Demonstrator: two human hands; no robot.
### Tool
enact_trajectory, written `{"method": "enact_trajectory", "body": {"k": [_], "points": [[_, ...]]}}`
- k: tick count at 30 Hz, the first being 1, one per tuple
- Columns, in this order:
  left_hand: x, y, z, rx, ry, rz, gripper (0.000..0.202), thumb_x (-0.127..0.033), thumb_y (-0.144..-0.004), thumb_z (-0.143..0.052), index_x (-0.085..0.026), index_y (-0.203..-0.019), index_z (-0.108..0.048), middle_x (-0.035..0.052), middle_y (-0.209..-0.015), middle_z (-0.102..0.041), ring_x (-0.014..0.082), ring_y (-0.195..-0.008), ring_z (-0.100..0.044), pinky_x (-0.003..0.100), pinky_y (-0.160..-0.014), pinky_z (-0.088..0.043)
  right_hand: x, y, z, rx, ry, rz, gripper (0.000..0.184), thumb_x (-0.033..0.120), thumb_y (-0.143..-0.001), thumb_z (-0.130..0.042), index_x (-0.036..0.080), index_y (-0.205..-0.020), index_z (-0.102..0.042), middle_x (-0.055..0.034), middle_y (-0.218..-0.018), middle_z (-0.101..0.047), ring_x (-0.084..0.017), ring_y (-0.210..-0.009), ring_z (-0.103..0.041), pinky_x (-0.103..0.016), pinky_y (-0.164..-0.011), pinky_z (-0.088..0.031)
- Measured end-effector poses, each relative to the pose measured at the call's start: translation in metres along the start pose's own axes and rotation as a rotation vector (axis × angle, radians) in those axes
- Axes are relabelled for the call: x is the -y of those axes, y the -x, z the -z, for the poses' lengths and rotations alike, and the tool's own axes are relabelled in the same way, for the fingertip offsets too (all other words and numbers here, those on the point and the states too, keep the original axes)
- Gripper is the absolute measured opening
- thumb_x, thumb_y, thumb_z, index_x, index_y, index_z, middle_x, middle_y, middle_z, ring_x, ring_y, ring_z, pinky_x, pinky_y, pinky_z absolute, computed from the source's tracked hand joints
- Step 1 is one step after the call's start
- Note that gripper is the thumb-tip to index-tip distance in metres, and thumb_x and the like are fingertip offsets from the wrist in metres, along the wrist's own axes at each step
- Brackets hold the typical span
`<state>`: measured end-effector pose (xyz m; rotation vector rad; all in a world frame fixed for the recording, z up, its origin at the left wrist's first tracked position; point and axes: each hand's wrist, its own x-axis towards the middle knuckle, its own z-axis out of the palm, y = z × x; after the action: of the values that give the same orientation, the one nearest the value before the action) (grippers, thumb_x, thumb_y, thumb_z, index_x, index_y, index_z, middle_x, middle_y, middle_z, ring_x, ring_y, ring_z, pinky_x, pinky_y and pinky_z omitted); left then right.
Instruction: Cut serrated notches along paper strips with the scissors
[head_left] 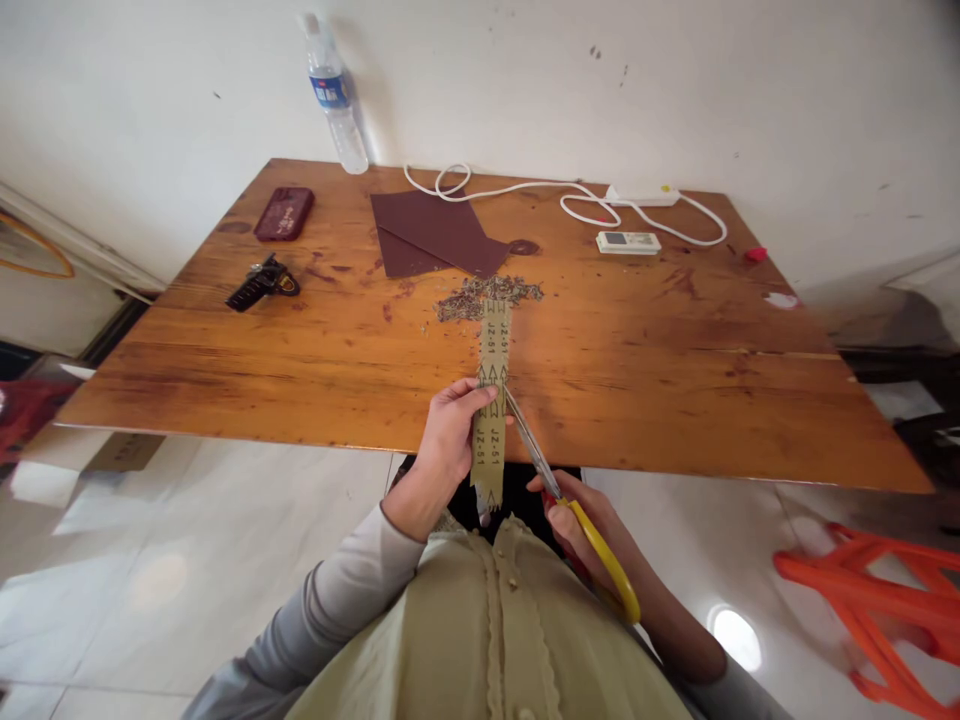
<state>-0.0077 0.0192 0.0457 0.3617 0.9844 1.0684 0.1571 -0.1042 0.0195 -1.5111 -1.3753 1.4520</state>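
the light was soft and moderately bright, seemingly from the left: the bottle (341, 125) threw a faint shadow rightward on the wall (487, 90), behind the tabletop's (360, 370) far edge. the wall was dimmer toward the right. glare whitened the floor (187, 540) off the tabletop's near left corner, and a round, blown-out reflection shone beyond its near edge, toward the right. wide-angle stretch splayed the tabletop's side edges and the stool (825, 575) off its near right corner. print on the strip (491, 345) was legible.
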Motion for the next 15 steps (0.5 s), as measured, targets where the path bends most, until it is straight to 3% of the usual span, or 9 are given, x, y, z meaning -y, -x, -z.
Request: {"method": "enact_trajectory", "body": {"k": [9,15], "points": [[0.0014,-0.0003,0.0011,-0.004,-0.011,0.001,0.031,-0.020,-0.050,-0.088,-0.017,-0.064,-0.060,-0.0038,-0.063,-0.063,0.0105,-0.054,-0.059,0.029,-0.060,-0.059,0.0053,-0.0002,-0.0039,-0.064,0.056,-0.036,0.022,0.042,-0.091,-0.054,0.020,-0.094,-0.057,0.0084,-0.057,-0.035,-0.011,-0.047,-0.030,-0.023,-0.043,-0.027],[0.0033,-0.0028,0.0028,-0.011,-0.022,-0.001,0.032,-0.021,-0.049,-0.088,-0.017,-0.064,-0.060,-0.0038,-0.062,-0.063,0.0112,-0.053,-0.059,0.029,-0.057,-0.057,-0.0007,-0.0008,-0.0095,-0.089,0.008,-0.044,0.034,0.055,-0.091,-0.057,0.021,-0.087,-0.056,0.0087,-0.055,-0.035,-0.011,-0.045,-0.030,-0.023,-0.041,-0.025]]}}
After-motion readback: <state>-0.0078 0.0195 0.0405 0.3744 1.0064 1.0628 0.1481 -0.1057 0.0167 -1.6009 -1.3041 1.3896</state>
